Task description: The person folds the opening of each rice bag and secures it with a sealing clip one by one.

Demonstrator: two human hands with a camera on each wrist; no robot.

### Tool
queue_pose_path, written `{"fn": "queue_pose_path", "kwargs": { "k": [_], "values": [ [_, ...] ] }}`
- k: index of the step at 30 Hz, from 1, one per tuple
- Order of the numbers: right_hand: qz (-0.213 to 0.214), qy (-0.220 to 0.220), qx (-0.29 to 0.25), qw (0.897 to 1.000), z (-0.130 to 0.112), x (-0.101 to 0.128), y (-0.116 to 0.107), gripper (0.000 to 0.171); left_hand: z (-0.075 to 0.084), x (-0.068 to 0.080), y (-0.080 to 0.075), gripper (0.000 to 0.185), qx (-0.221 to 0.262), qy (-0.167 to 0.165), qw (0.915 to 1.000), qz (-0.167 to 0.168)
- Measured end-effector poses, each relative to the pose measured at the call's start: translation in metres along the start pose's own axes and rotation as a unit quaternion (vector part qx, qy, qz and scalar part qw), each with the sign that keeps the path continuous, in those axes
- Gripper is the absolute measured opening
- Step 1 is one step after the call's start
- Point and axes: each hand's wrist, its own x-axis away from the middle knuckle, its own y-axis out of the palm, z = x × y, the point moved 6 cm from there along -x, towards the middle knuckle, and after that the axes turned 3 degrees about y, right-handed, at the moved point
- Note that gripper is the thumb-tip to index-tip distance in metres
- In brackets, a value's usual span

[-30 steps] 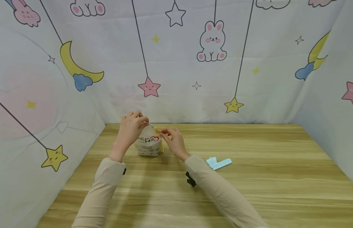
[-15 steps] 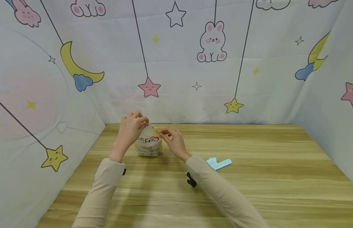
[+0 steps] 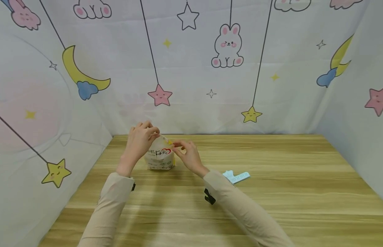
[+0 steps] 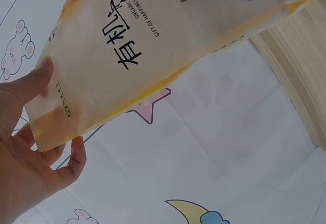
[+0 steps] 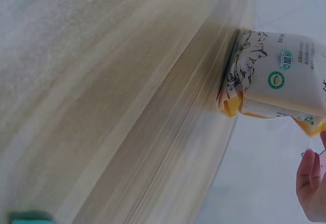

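- The left hand (image 3: 138, 144) is pinching the upper left corner of the bag (image 3: 160, 156); in the left wrist view the thumb (image 4: 31, 84) is lying on the printed face and the fingers (image 4: 71, 165) are curling behind the top edge.
- The right hand (image 3: 186, 155) is pinching the upper right corner of the same bag, with its fingers curled at the yellow top strip; in the right wrist view only a fingertip (image 5: 310, 180) is showing, just beside the bag's yellow edge (image 5: 232, 104).
- The bag is standing upright on the wooden table (image 3: 271, 192), toward the rear left, between the two hands. It is whitish with yellow trim, black characters and a red heart mark.
- A light blue clip (image 3: 236, 177) is lying flat on the table, right of the right forearm and well apart from the bag.
- Beige sleeves (image 3: 111, 209) are covering both forearms.
- A printed curtain (image 3: 228, 44) with rabbits, stars and moons is enclosing the table at the rear and on both sides.
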Motion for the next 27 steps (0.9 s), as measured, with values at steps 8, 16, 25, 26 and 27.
{"fn": "queue_pose_path", "kwargs": {
  "k": [8,16,25,26,27],
  "values": [
    [-0.015,0.001,0.002,1.0,-0.002,0.004,-0.001,0.028,0.0,0.001,-0.001,0.01,0.002,0.001,1.0,-0.002],
    [-0.017,-0.005,-0.006,1.0,-0.004,0.008,-0.005,0.027,-0.001,0.001,0.0,0.011,0.004,-0.003,1.0,-0.004],
    [-0.024,-0.003,-0.005,1.0,-0.004,0.012,-0.013,0.027,0.001,0.0,-0.001,0.011,0.008,-0.003,0.9999,-0.009],
    [-0.025,-0.003,-0.003,1.0,-0.004,0.012,-0.013,0.027,0.001,0.0,-0.001,0.011,0.007,-0.003,0.9999,-0.01],
    [-0.025,-0.004,-0.002,1.0,-0.004,0.012,-0.014,0.027,0.001,0.0,-0.001,0.011,0.006,-0.003,0.9999,-0.009]
  ]
}}
